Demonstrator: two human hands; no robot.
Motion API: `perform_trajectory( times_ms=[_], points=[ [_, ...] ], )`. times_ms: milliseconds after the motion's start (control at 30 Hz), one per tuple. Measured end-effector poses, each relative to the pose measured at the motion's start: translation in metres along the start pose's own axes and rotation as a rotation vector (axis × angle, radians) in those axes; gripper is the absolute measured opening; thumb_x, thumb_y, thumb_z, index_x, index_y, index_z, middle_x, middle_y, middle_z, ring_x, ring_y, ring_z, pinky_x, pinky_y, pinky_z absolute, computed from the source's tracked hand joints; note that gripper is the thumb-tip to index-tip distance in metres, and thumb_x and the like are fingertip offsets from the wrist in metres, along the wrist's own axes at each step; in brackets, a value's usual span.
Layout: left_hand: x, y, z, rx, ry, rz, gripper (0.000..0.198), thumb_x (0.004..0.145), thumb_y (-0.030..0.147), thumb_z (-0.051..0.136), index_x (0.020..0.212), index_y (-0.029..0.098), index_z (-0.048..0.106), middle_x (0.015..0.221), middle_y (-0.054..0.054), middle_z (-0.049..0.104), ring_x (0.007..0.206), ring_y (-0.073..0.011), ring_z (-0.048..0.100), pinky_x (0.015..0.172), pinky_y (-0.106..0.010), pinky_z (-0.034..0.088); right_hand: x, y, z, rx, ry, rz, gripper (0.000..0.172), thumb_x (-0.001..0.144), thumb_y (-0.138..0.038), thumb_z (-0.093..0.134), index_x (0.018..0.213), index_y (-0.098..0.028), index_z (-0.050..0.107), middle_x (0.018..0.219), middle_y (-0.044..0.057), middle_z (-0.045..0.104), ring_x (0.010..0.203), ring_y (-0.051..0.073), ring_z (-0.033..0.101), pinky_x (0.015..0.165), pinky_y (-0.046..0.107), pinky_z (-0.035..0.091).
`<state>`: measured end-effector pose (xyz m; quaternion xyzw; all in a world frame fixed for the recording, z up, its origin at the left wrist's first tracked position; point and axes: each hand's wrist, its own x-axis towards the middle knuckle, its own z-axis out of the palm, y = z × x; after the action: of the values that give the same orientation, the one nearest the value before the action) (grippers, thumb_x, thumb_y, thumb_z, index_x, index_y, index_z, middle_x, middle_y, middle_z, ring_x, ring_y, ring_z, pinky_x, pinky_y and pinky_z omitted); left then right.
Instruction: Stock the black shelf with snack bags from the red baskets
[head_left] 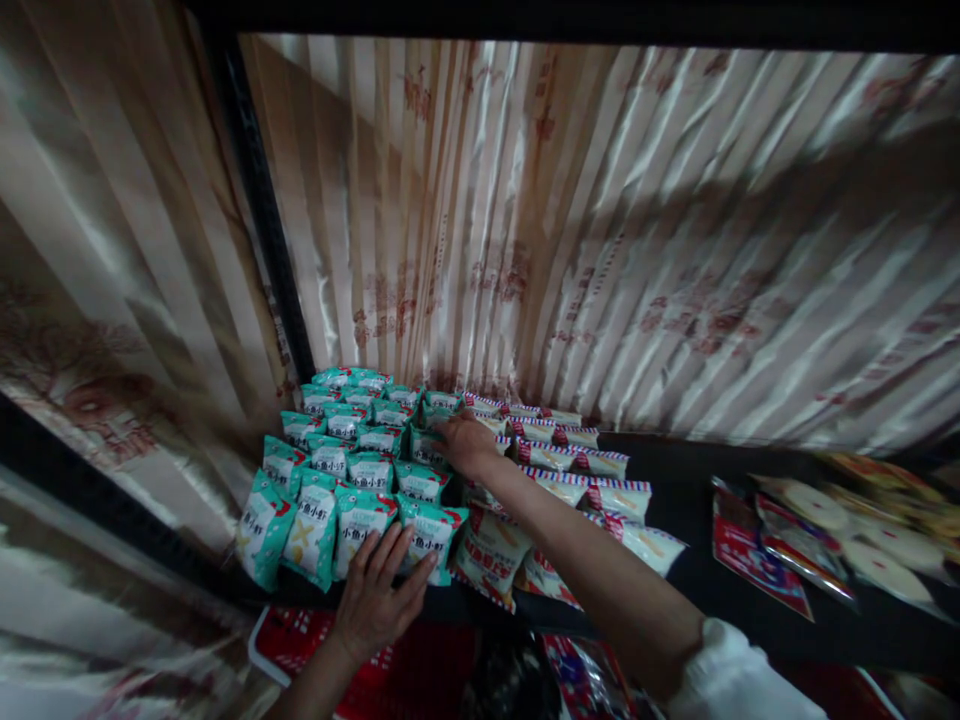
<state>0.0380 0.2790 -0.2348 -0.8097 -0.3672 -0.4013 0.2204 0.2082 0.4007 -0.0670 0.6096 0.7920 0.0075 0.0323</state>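
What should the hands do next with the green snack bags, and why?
Probably the right hand should nudge the teal packet under its fingers straight into its row. That packet sits at the edge beside the striped packets, deep on the shelf, while the left hand rests flat against the front teal packets, bracing them.
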Motion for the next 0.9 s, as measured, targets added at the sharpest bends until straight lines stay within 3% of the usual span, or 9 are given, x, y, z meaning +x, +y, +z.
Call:
perform_trajectory(
  times_ms=[233, 467, 733, 900],
  points=[
    [-0.002, -0.001, 0.001, 0.000, -0.017, 0.003, 0.050, 0.074, 0.035, 0.066, 0.123, 0.034, 0.055, 0.128, -0.007, 0.052, 0.124, -0.0227, 0.044, 0.108, -0.043, 0.027, 0.010, -0.005, 0.006, 0.022, -0.030, -0.043, 0.038, 0.080, -0.044, 0.060, 0.108, -0.018, 0.063, 0.111, 0.010, 0.066, 0.113, 0.027, 0.051, 0.085, 0.033, 0.044],
    [-0.001, -0.001, 0.001, -0.004, -0.028, -0.005, 0.050, 0.075, 0.035, 0.066, 0.123, 0.035, 0.054, 0.127, -0.008, 0.054, 0.124, -0.0225, 0.043, 0.108, -0.042, 0.026, 0.013, -0.011, 0.016, 0.069, 0.009, 0.021, 0.037, 0.082, -0.038, 0.058, 0.113, -0.017, 0.057, 0.113, 0.011, 0.065, 0.111, 0.025, 0.055, 0.085, 0.032, 0.045],
    [-0.003, -0.002, 0.003, -0.003, -0.025, 0.004, 0.051, 0.075, 0.036, 0.065, 0.125, 0.034, 0.053, 0.129, -0.007, 0.053, 0.124, -0.0227, 0.043, 0.108, -0.042, 0.026, 0.018, -0.010, 0.005, 0.057, -0.047, -0.041, 0.039, 0.079, -0.037, 0.062, 0.114, -0.020, 0.059, 0.113, 0.009, 0.066, 0.108, 0.025, 0.058, 0.084, 0.031, 0.046],
    [-0.003, -0.002, 0.004, -0.006, -0.022, -0.004, 0.051, 0.075, 0.035, 0.066, 0.124, 0.034, 0.054, 0.130, -0.007, 0.052, 0.124, -0.0223, 0.044, 0.108, -0.041, 0.026, 0.019, -0.011, 0.006, 0.016, -0.036, -0.072, 0.036, 0.080, -0.035, 0.062, 0.110, -0.015, 0.061, 0.112, 0.012, 0.066, 0.109, 0.027, 0.056, 0.087, 0.033, 0.045]
  ],
)
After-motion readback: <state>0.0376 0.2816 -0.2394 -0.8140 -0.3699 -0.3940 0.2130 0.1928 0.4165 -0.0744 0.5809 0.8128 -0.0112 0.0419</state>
